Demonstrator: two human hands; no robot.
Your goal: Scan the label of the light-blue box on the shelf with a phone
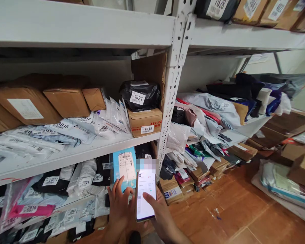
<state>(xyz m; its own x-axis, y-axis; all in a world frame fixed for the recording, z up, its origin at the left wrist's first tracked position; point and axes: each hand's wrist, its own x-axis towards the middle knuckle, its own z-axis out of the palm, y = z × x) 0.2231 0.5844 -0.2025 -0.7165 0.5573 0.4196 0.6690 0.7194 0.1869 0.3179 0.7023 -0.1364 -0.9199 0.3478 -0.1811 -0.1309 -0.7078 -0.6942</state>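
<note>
Where the right hand (161,212) grips: around the lower right side of a phone (144,186), grasping it, thumb bent over the lit screen; whether the thumb tip presses the glass cannot be told.
Left hand (119,202): just beside the phone's left edge, back uppermost, fingers spread and loosely bent, released; whether it touches the phone or the box behind cannot be told.
Phone, position: low in the view, between the two hands, before the lower shelving.
Phone, form: thin, flat rectangle with rounded corners; its upper end is obscured by a pixelated patch.
Phone, long axis: nearly upright in the view, top end pointing away from the person, screen facing the person.
Blue box (124,166): smooth, flat-faced, bearing a white printed label, beyond the left fingertips.
Carton 7015 (144,123): brown cardboard with red print, beneath black parcel 7021 (140,95), whose plastic wrap is creased and glossy.
Shelf post (170,88): white metal, perforated with slots.
Floor (210,217): reddish-brown tiles with a dull sheen.
</note>
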